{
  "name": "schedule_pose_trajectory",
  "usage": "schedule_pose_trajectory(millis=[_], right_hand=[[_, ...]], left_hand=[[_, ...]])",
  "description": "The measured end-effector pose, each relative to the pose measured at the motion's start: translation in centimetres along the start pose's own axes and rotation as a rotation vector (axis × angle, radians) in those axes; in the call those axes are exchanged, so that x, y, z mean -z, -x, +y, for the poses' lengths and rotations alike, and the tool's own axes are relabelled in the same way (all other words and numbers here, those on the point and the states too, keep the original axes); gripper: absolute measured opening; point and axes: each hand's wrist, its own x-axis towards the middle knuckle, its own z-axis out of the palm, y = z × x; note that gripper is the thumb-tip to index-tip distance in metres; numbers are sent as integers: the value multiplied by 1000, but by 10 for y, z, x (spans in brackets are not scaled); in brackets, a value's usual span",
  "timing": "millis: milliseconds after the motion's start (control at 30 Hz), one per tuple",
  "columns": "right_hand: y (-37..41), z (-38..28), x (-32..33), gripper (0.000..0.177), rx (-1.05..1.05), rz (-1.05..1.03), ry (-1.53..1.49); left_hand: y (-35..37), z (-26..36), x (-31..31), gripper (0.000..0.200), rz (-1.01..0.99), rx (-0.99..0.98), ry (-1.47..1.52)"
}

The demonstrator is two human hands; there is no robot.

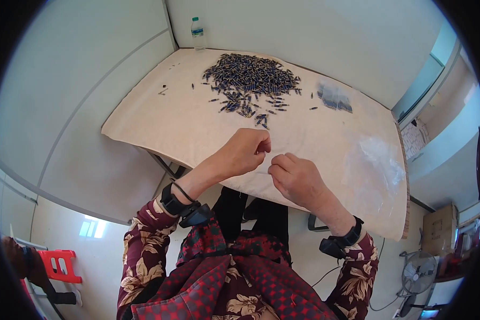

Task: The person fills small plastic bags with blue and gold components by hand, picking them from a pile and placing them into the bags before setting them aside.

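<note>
Most pieces (253, 74) loose beyond both hands | some in bag (334, 98), ahead-right | left hand (242, 152), right hand (300, 181): fingers curled, full closure or hold unclear

One heap of small, dark-blue and gold cylindrical pieces (253, 74) is recorded, individually uncountable. One green-capped clear plastic bottle (198, 36), one red plastic stool (64, 274) and two black wristbands (170, 201) are counted.

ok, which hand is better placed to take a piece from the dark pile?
Left, I'd say. The left hand is closer to the pile and its nearest stray pieces; the right hand sits farther back. Whether either pinches something small, I can't tell.
</note>
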Motion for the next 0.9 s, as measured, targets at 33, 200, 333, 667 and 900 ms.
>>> schedule_pose_trajectory(millis=[33, 200, 333, 667, 900], right_hand=[[0, -2, 1, 16, 4, -4, 2], [-3, -16, -5, 13, -214, -172, -96], [2, -7, -25, 17, -260, -205, -209], [-1, 9, -25, 41, -779, -236, -1302], [0, 8, -25, 51, -851, -71, -1845]], left_hand=[[-3, -1, -2, 8, -6, -35, -30], [-17, 3, -11, 7, -22, -152, -157], [-26, -1, -22, 7, -37, -178, -244], [-4, -19, -1, 19, 61, -85, 152], [43, -76, -1, 35, 102, 120, 574]])
